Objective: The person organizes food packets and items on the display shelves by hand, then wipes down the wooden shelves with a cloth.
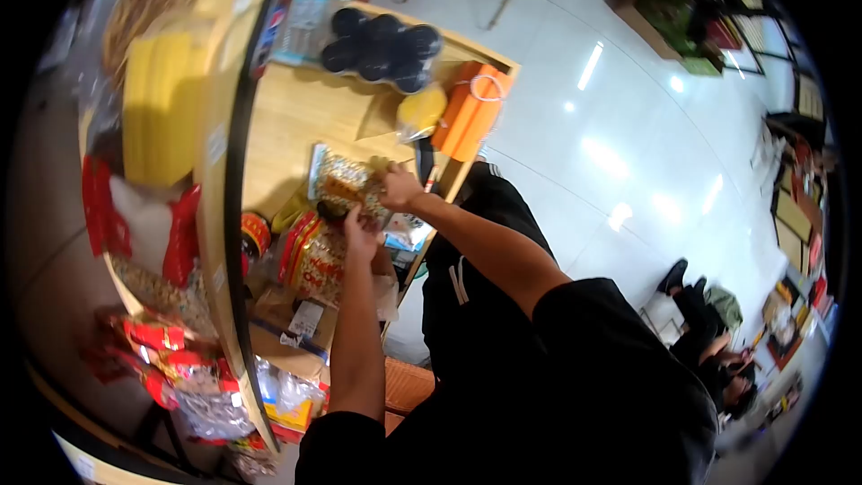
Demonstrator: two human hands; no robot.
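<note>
A clear printed bag of small pale pieces lies tilted over the wooden shelf top. My right hand is closed on its near right end. Fingers of my left hand pinch its lower edge, close to my right hand. Just below the bag, beside my left hand, sits a red-and-yellow printed package. A round red jar stands to the left of that package.
Dark round containers, a yellow bagged item and an orange box stand on the shelf's upper part. An open cardboard box is below. Yellow packs fill the left shelf. Another person sits far right.
</note>
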